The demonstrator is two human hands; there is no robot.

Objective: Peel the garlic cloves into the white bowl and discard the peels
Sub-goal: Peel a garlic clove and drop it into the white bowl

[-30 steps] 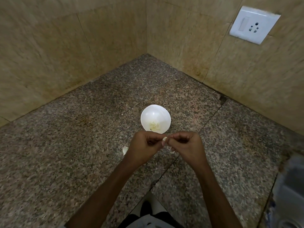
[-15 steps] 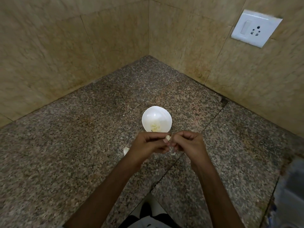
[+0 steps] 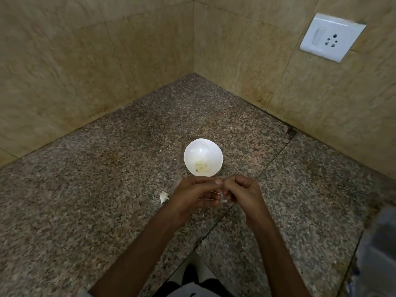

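A small white bowl (image 3: 203,153) stands on the granite counter, with several peeled garlic cloves (image 3: 201,167) in its bottom. Just in front of it my left hand (image 3: 194,195) and my right hand (image 3: 242,192) meet fingertip to fingertip, both curled and pinching one small garlic clove between them; only a pale bit of it (image 3: 223,197) shows below the fingers. An unpeeled garlic clove (image 3: 164,197) lies on the counter left of my left hand.
The speckled granite counter (image 3: 96,189) runs into a corner of beige tiled walls. A white switch-and-socket plate (image 3: 331,37) is on the right wall. A blurred grey-blue object (image 3: 381,254) sits at the right edge. The counter's front edge is below my forearms.
My hands stay together in front of the bowl, the fingers working at the clove. The white tip seen above the fingers earlier now shows below them. The view shifted slightly.
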